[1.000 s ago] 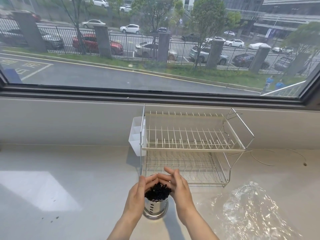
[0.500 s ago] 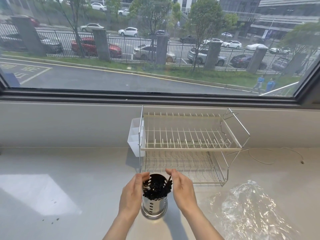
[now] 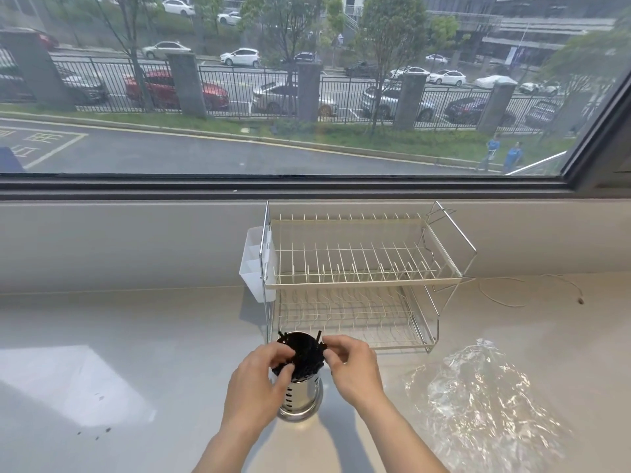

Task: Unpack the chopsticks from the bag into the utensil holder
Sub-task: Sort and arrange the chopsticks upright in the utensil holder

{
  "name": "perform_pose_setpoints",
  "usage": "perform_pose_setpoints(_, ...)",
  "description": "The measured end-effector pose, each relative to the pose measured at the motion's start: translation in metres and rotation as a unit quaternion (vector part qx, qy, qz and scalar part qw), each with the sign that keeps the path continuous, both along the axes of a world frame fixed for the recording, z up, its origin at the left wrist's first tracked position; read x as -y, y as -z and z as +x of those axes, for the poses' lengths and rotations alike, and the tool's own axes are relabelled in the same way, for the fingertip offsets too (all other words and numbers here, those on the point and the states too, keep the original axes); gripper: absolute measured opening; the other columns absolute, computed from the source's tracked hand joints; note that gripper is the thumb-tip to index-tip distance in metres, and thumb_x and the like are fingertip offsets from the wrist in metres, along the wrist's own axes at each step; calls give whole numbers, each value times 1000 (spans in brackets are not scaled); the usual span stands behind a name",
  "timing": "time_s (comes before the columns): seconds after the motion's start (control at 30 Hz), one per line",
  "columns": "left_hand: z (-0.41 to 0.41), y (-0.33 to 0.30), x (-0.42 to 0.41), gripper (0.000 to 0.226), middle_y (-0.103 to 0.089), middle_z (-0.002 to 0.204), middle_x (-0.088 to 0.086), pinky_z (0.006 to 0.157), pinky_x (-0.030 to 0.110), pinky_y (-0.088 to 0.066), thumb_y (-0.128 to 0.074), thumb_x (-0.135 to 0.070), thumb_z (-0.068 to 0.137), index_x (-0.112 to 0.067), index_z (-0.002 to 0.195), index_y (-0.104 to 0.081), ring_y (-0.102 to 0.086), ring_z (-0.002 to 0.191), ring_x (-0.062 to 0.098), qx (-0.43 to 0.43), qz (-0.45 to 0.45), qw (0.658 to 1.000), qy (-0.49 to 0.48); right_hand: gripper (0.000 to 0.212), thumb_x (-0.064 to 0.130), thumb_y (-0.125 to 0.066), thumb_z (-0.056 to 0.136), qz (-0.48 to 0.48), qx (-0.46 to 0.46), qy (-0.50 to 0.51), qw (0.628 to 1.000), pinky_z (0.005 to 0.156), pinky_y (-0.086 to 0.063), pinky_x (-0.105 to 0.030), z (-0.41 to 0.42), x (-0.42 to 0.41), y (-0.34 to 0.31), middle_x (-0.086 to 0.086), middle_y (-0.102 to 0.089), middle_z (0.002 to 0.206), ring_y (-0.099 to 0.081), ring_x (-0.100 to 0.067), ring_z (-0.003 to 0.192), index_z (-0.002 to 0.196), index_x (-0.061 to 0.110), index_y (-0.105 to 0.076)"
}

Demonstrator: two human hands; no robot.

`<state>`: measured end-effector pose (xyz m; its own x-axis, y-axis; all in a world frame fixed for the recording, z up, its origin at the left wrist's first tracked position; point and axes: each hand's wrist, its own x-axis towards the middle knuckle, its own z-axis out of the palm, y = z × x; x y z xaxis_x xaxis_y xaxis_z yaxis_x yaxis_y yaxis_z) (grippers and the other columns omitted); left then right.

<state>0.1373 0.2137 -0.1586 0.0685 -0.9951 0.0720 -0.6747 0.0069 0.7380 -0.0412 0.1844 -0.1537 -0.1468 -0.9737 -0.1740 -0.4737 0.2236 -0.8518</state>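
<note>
So it's a pale stone-look counter running under the window. Sitting on it: a two-tier wire dish rack back near the wall edge, a shiny metal utensil holder just in front of the rack's left corner, and a crumpled clear plastic bag toward the right side.

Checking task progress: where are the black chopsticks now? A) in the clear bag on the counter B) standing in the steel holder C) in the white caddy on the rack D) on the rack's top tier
B: the chopsticks stand bunched in the steel holder, with both hands at their tops.
</note>
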Motion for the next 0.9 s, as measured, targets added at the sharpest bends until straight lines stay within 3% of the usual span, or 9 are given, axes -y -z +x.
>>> perform_pose_setpoints(0.23,-5,-3,5,19,-69,86,-24,78,31,-56,-77,-25,83,-35,88,-62,-65,83,-5,2,-17,999,-29,18,11,-72,89,-23,1,26,999,71,-47,-6,4,2,-7,15,-76,80,-69,3,80,89,27,-80)
perform_pose_setpoints(0.37,-6,-4,8,17,-68,83,-27,73,27,-54,-75,-25,84,-37,85,-62,-64,82,-7,23,-25,998,-45,24,17,-72,89,-60,-17,29,998,71,-48,-11,0,3,-11,14,-74,77,-68,0,78,79,38,-69)
perform_pose_setpoints(0.5,-6,-10,13,10,-68,81,-28,67,18,-46,-70,-34,86,-39,84,-61,-63,80,-11,14,-30,996,-84,20,20,-73,87,-83,-13,25,996,69,-46,-11,-2,6,-15,14,-73,74,-67,3,74,77,36,-67)
perform_pose_setpoints(0.6,-6,-15,20,13,-69,86,-26,70,23,-47,-67,-31,90,-41,90,-59,-63,83,-11,-13,-42,993,-109,13,21,-72,88,-105,4,36,994,70,-46,-10,-5,12,-22,16,-74,77,-66,8,80,82,32,-71)
perform_pose_setpoints(0.8,-7,-28,34,17,-71,91,-24,79,25,-51,-69,-26,89,-41,95,-62,-65,88,-7,-65,-60,992,-87,15,12,-64,91,-226,84,153,958,68,-50,-19,-6,31,-66,9,-71,80,-63,-2,74,88,27,-66)
perform_pose_setpoints(0.9,-8,-35,37,14,-74,90,-24,80,20,-50,-70,-33,89,-42,97,-65,-66,90,-7,-114,-51,991,-47,13,9,-62,93,-241,220,234,916,62,-56,-28,-8,46,-89,-2,-72,84,-66,-11,69,94,22,-66)
